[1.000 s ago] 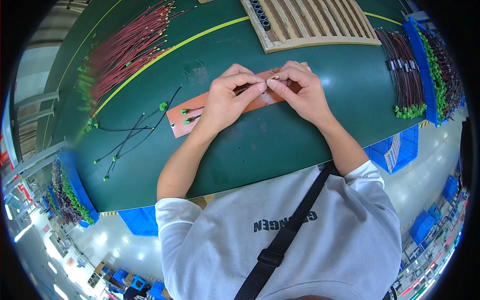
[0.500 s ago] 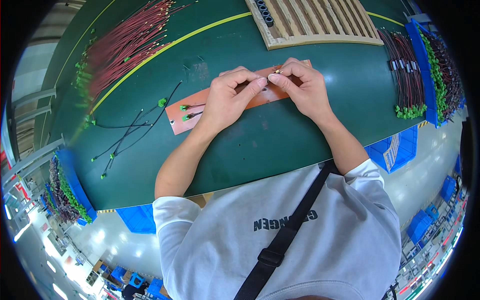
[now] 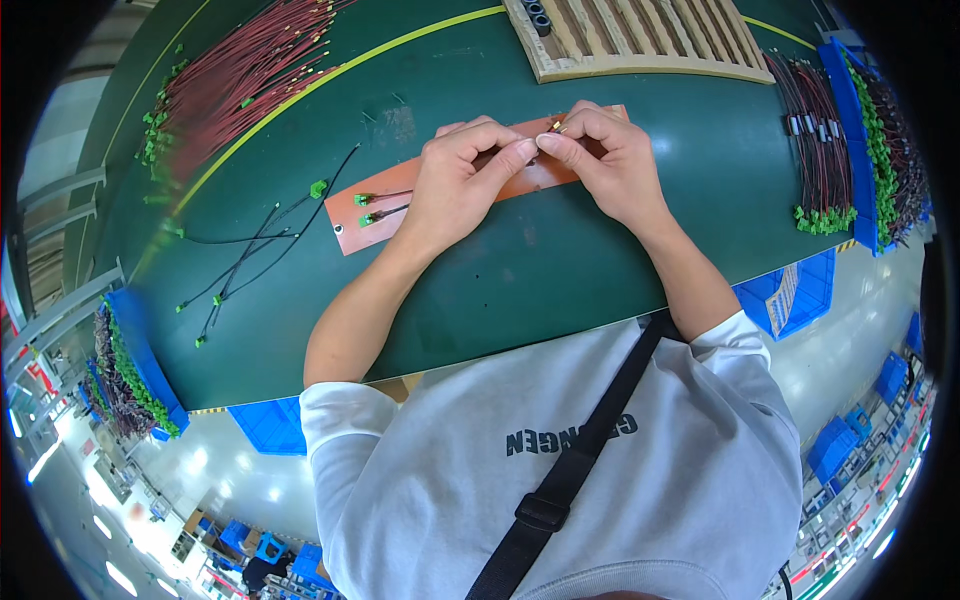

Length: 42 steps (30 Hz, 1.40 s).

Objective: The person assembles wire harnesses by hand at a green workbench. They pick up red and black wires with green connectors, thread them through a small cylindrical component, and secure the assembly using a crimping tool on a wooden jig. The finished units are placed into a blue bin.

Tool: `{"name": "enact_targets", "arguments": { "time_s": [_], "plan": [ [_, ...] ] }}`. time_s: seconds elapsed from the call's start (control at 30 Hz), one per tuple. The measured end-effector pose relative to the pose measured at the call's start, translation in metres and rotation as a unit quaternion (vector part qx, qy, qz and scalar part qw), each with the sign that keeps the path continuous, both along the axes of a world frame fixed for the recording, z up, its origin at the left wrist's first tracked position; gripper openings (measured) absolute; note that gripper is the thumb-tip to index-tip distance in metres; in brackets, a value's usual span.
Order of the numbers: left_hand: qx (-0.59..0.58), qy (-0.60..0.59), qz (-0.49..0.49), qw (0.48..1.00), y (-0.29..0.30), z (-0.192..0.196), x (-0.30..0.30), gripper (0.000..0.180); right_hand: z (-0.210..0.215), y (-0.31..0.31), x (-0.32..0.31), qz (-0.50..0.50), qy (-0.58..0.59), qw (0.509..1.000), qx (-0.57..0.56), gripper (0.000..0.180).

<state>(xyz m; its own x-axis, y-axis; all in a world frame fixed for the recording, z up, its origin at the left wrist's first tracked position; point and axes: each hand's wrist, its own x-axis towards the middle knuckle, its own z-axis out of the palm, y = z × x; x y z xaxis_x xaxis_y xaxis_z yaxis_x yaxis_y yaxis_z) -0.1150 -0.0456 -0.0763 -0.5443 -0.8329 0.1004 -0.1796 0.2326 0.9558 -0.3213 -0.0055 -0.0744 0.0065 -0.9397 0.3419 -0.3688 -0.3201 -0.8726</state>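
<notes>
Starting far left: red wire bundle [image 3: 235,80] at 10 o'clock, loose black wires [image 3: 250,250] on green worktop [image 3: 560,270]. Left hand [image 3: 462,185] w/ fingers pinched together on a small wire end [image 3: 553,127] over the orange board [image 3: 400,205]; right hand [image 3: 605,160] pinching same piece, fingertips touching. Wooden rack [image 3: 640,35] at 12, more wire bundles [image 3: 825,150] at 2.

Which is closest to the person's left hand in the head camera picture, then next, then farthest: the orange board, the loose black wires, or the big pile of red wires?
From the left hand:
1. Orange board, right under it.
2. Black wires, farther left.
3. Red wire pile, far upper left.
</notes>
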Motion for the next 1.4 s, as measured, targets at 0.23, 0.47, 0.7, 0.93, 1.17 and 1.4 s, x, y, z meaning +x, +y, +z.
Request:
{"name": "enact_targets", "arguments": {
  "time_s": [0.23, 0.47, 0.7, 0.93, 1.17, 1.4],
  "plan": [
    [0.001, -0.011, -0.003, 1.0, 0.0, 0.003, 0.0, 0.012, -0.005, 0.0, -0.002, 0.011, -0.002, 1.0, 0.004, 0.025],
    [0.022, -0.01, 0.007, 1.0, 0.001, 0.008, 0.0, 0.014, 0.002, 0.002, -0.002, 0.006, -0.001, 1.0, 0.011, 0.024],
    [-0.049, 0.047, 0.095, 0.993, 0.006, 0.019, 0.025, 0.013, -0.005, 0.006, -0.008, -0.017, 0.044, 0.999, -0.018, 0.022],
    [-0.277, -0.164, 0.043, 0.946, 0.035, 0.023, 0.052, 0.055, -0.008, 0.006, -0.017, -0.001, 0.137, 0.99, -0.037, 0.02],
    [-0.251, -0.178, 0.088, 0.947, 0.039, 0.02, 0.049, 0.053, -0.004, 0.005, -0.021, 0.026, 0.228, 0.973, -0.029, 0.023],
    [-0.211, -0.138, 0.111, 0.961, 0.035, 0.013, 0.043, 0.042, -0.006, 0.005, -0.02, 0.012, 0.231, 0.972, -0.034, 0.024]
  ]
}}
